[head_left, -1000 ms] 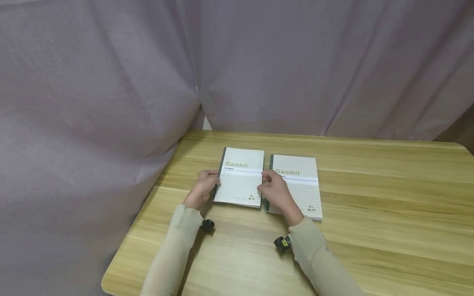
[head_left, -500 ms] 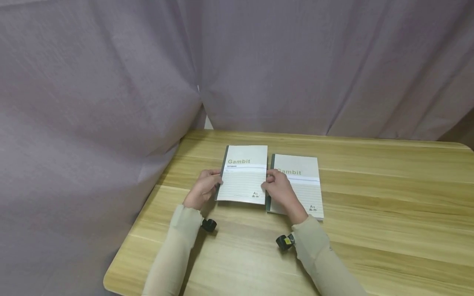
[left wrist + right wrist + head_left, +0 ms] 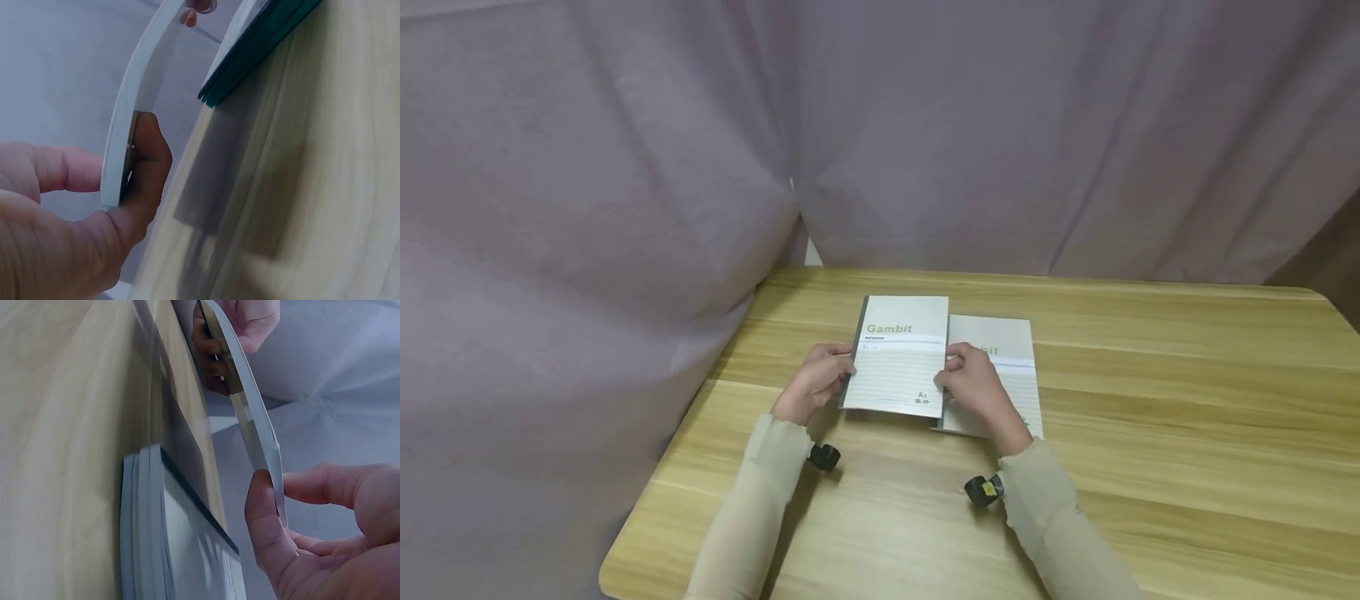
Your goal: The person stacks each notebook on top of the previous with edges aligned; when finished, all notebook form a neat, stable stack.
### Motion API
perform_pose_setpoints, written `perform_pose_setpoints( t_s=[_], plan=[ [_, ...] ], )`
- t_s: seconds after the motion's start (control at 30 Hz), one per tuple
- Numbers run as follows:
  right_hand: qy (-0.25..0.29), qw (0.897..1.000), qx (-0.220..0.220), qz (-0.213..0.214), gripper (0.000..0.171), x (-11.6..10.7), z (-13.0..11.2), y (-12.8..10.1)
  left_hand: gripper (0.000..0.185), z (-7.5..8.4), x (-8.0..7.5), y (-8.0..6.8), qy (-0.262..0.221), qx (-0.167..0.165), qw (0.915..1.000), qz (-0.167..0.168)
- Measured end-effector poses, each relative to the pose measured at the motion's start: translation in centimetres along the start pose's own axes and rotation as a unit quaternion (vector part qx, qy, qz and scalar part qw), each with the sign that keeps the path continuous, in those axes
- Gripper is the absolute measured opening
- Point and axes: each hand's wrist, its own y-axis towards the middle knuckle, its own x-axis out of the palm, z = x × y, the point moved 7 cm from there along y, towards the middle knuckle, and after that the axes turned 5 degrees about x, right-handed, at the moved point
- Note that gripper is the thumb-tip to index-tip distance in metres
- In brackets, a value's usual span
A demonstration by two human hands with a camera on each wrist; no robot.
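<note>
A white Gambit notebook (image 3: 898, 358) with a dark spine is held above the table between both hands. My left hand (image 3: 812, 382) pinches its spine edge, thumb on the cover and fingers underneath. On the opposite edge, my right hand (image 3: 976, 383) pinches it the same way. Both wrist views show it off the wood, slightly bowed. Below and to its right lies a stack of similar notebooks (image 3: 194, 544), several thick, with dark green spines in the left wrist view. In the head view the held notebook covers the stack's left edge, and my right hand hides part of its top cover.
The wooden table (image 3: 1150, 400) extends well to the right of the notebooks. Grey curtains (image 3: 925, 150) hang behind its far edge and along the left side. Black wrist cameras (image 3: 982, 491) sit at both cuffs.
Both hands have lifted the notebook and carried it to the right. A gap separated it from the stack earlier; now it overlaps the stack's left edge in the head view.
</note>
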Motion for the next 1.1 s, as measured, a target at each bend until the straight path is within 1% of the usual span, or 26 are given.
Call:
perform_pose_setpoints(
  t_s=[0.13,0.27,0.43,0.5,0.6,0.8,0.97,1.03,1.1],
  plan=[
    [0.004,1.0,0.008,0.008,0.061,-0.6,0.6,-0.2,0.054,-0.1,0.9,0.2,0.0,-0.003,0.9999,-0.014],
    [-0.002,1.0,0.014,0.018,0.059,-1.2,1.1,-0.5,0.055,-0.3,1.6,0.4,0.013,-0.006,0.9997,-0.018],
    [-0.015,0.999,0.015,0.04,0.059,-2.5,1.7,-0.8,0.056,0.0,3.1,0.8,0.033,0.007,0.9989,-0.031],
    [-0.018,0.999,0.015,0.048,0.057,-3.0,1.8,-0.9,0.056,0.1,3.8,0.9,0.031,0.013,0.9986,-0.041],
    [-0.016,0.998,0.02,0.055,0.056,-3.7,2.0,-1.2,0.057,0.0,4.6,1.1,0.026,0.011,0.9981,-0.055],
    [-0.015,0.997,0.034,0.061,0.056,-4.5,2.5,-1.6,0.058,-0.2,5.7,1.1,0.024,0.004,0.9969,-0.075],
    [-0.005,0.997,0.045,0.063,0.055,-5.2,3.3,-1.9,0.057,-0.3,6.8,0.9,0.028,0.006,0.995,-0.096],
    [-0.002,0.997,0.048,0.061,0.056,-5.3,3.5,-2.1,0.055,-0.3,7.0,0.8,0.038,0.012,0.9945,-0.097],
    [-0.001,0.997,0.049,0.059,0.057,-5.5,3.6,-2.4,0.053,-0.4,7.1,0.9,0.059,0.016,0.9937,-0.094]
  ],
)
